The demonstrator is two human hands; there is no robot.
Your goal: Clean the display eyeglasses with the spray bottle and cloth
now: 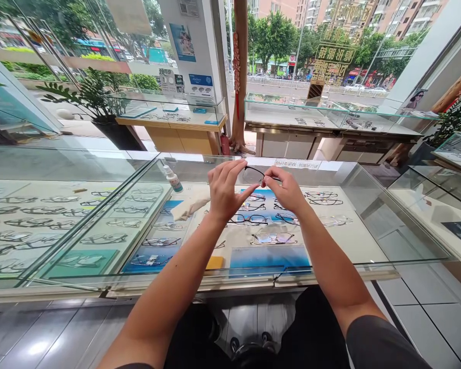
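Above the glass counter I hold a pair of thin dark-framed eyeglasses between both hands. The fingertips of my left hand are at one end of the frame, its thumb stretched toward the lower rim. My right hand pinches the other side near the temple. Fingers cover much of the frame. A beige cloth lies crumpled on the counter to the left of my left hand. Just behind the cloth stands a small white spray bottle with a greenish label.
The glass display case beneath my hands contains several eyeglasses and blue display panels. Another glass case adjoins on the left. Farther off stand window showcases, a wooden trunk and a potted plant.
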